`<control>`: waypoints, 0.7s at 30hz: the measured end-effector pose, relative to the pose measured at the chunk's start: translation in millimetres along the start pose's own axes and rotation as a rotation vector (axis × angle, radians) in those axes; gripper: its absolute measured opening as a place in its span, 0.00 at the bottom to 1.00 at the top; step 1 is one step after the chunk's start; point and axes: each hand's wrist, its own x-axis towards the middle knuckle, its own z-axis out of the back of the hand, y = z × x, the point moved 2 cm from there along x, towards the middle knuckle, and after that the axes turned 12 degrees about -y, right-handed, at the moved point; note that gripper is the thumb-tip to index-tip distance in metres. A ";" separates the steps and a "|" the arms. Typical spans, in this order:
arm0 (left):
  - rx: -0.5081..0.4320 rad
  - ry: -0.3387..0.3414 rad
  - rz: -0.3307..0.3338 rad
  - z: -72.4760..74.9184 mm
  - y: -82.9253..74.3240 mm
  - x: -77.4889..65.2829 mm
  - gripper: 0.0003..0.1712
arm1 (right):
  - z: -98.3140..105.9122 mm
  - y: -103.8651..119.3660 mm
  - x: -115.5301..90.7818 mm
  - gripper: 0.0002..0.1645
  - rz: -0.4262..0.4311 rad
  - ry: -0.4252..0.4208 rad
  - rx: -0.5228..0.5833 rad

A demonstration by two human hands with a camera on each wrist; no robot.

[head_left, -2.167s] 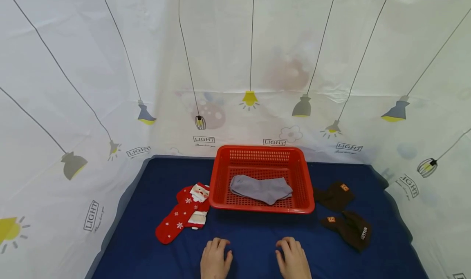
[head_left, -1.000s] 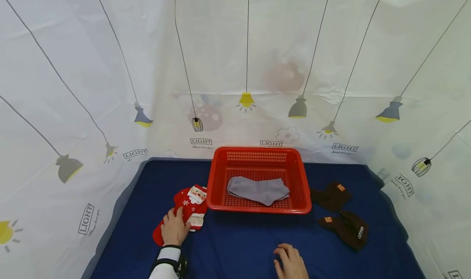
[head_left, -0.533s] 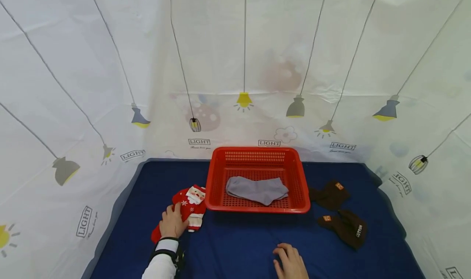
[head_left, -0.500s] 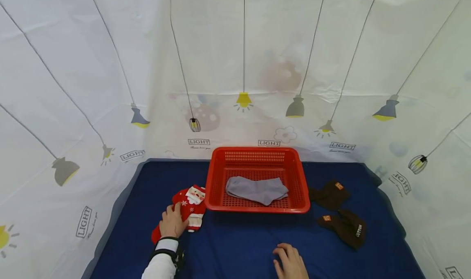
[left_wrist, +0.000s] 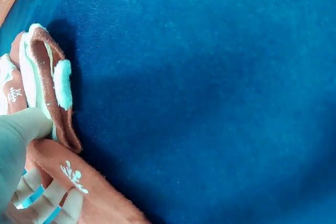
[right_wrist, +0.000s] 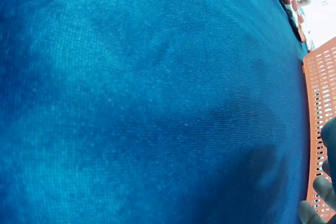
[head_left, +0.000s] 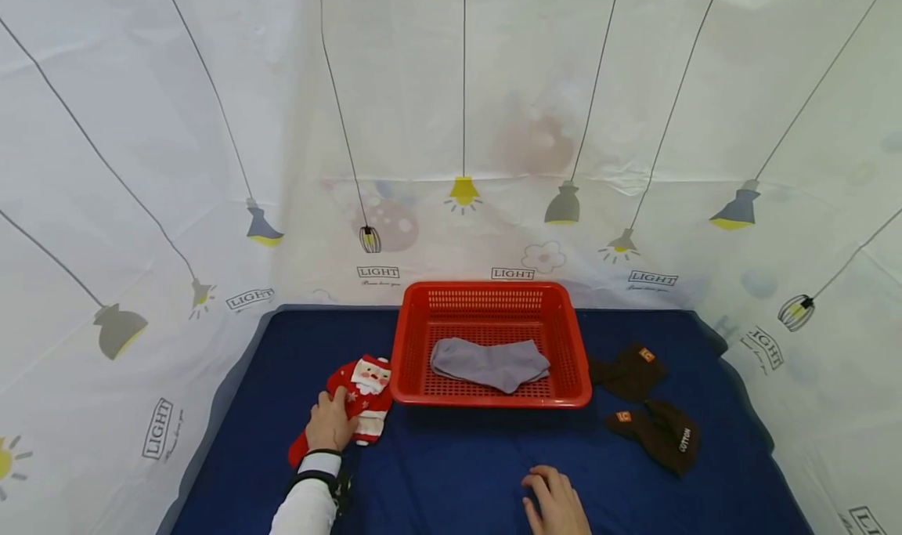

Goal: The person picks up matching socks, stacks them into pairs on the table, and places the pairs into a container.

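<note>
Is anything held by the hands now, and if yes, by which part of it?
The left hand grips the red snowflake sock around its middle; the right hand holds nothing.

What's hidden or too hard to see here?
Head view: part of the red Santa-print fabric socks, covered by the left hand.
Head view: some floor of the red plastic basket, under the grey fabric socks.
Right wrist view: most of the right hand, cut off by the right edge.
Head view: curly black writing below a printed LIGHT label, too small.
</note>
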 end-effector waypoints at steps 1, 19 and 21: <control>-0.001 -0.005 -0.004 -0.1 0.0 0.1 0.26 | 0.0 0.2 0.2 0.17 0.004 -0.009 -0.001; -0.002 -0.037 -0.002 -2.1 4.9 4.6 0.19 | 2.6 1.9 -0.3 0.17 -0.021 0.047 0.003; 0.005 -0.027 -0.001 -1.5 3.1 5.3 0.20 | 2.9 1.7 0.1 0.17 -0.014 0.051 0.004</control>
